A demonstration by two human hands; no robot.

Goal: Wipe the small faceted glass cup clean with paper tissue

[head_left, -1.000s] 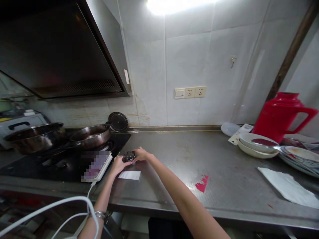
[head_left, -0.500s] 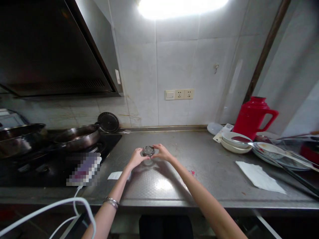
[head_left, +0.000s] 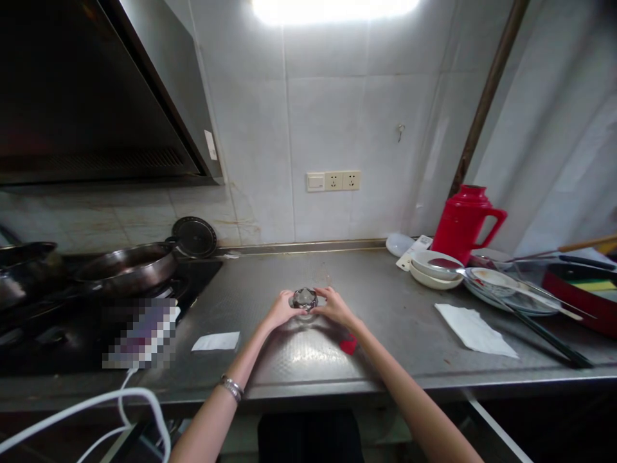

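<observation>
A small round glass-like object is at the middle of the steel counter, held between both hands. My left hand curves round its left side, thumb in front. On its right side my right hand grips it with thumb and fingers. A red piece lies beside my right forearm. To the left of my left forearm lies a white paper slip.
Pans stand on the black stove at the left, near a blurred device with a white cable. At the right are a red thermos, stacked bowls, plates with utensils, a white napkin and a red pan.
The view has turned rightward, so the stove and wall shift left. Both hands still hold the round object, now farther right in the picture. More of the red piece and the paper slip shows.
</observation>
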